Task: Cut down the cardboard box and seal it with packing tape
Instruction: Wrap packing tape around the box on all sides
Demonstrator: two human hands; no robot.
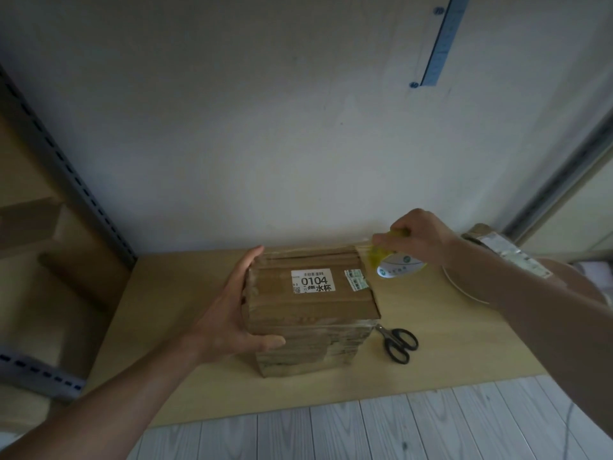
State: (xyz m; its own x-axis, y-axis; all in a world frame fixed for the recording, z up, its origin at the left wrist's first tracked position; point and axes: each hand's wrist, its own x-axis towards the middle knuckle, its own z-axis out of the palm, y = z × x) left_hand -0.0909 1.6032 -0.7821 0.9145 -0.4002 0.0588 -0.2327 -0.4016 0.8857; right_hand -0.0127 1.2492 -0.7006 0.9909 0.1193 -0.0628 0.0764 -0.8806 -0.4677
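From the head view, the squat brown cardboard box with the white "0104" label sits mid-way along the pale wooden table. It looks already cut down, and its sides are banded with clear tape.

Your left hand lies at the box's 9 o'clock. Its fingers are straight and flat along the left wall, and the thumb is spread onto the near face. It braces the box rather than gripping it.

Your right hand, at the box's 1 o'clock, has its fingers curled round the yellowish roll of packing tape with a white core. A clear strip seems to run from the roll across the far edge of the top.

The black-handled scissors lie at the box's 4 o'clock, just beside it, untouched.

You look to be in the sealing step. Next, I judge, keep the strip taut, press it down over the corner, then sever it. Slack would risk wrinkles.
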